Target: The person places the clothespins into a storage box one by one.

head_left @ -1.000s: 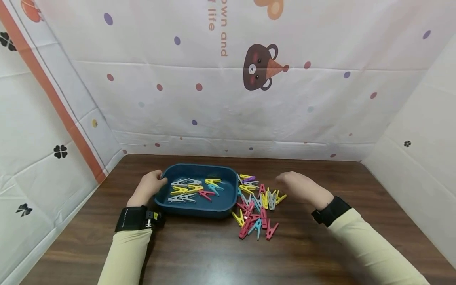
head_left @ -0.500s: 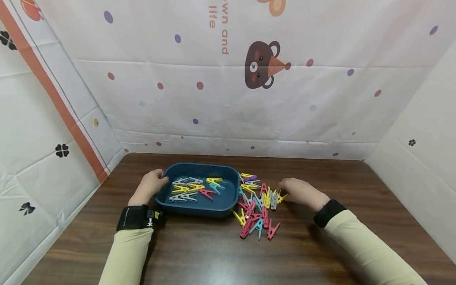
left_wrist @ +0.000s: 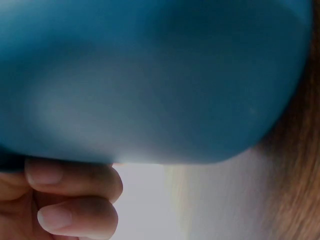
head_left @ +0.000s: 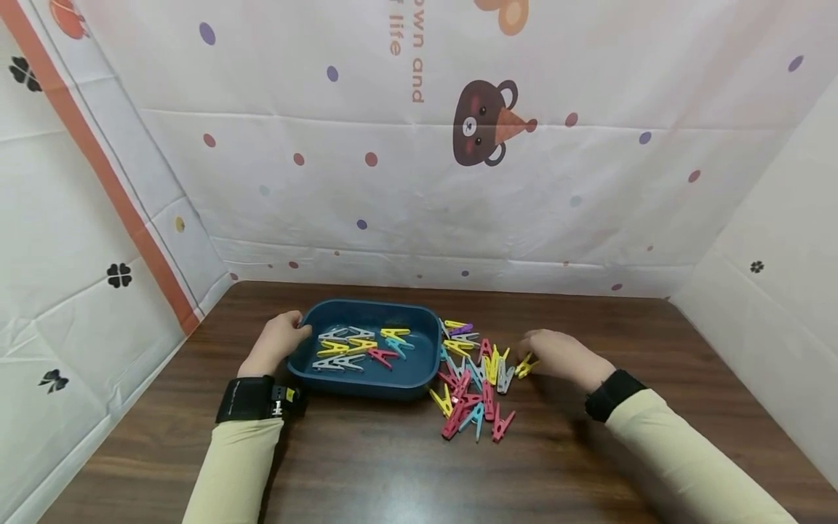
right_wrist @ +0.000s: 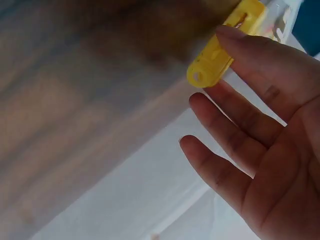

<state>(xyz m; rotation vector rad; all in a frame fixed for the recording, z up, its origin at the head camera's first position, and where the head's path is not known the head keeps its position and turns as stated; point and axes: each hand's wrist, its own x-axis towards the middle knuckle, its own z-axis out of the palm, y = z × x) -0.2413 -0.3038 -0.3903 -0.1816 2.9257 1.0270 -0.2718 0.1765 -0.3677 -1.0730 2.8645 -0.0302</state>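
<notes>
My left hand [head_left: 275, 343] grips the left rim of a dark blue plastic tray [head_left: 369, 389]; in the left wrist view its curled fingers [left_wrist: 75, 177] lie against the tray's edge. Inside the tray are several clothespins [head_left: 382, 356], white, yellow, blue and red. On the right, my right hand [head_left: 561, 355] pinches a yellow clothespin [right_wrist: 227, 45] between thumb and forefinger, while the other fingers stay loosely extended. Between tray and right hand lies a loose pile of clothespins [head_left: 487, 399] in red, yellow, blue, grey and purple.
Everything stands on a dark brown wooden table [head_left: 393, 466]. A white printed cloth [head_left: 294, 189] with dots and a bear hangs behind it and along both sides. Pile and tray sit close together, some clothespins right against the tray's right wall.
My right hand came down to the pile's right edge, took hold of the yellow clothespin and drew it slightly right, apart from the grey one. The left hand keeps its place on the tray.
</notes>
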